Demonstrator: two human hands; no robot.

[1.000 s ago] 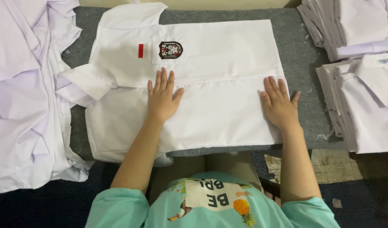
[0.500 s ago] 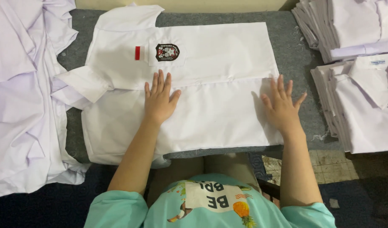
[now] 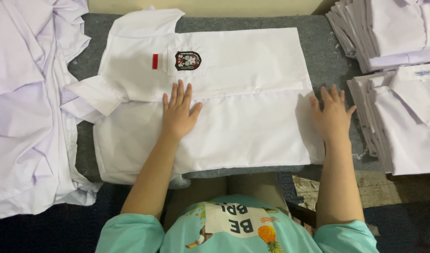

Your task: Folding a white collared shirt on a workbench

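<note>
My fingers [image 3: 177, 96] lie flat and spread on the white shirt [image 3: 233, 93], holding nothing; folded shirts [image 3: 402, 126] sit right, loose shirts [image 3: 27, 107] left.

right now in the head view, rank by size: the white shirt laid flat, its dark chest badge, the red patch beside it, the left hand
1. white shirt
2. left hand
3. dark chest badge
4. red patch

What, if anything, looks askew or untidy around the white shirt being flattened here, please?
The white shirt lies flat under the left hand, but its sleeve sticks out crumpled at one side. The loose shirt pile beside it is rumpled; the folded stacks look neat.
</note>
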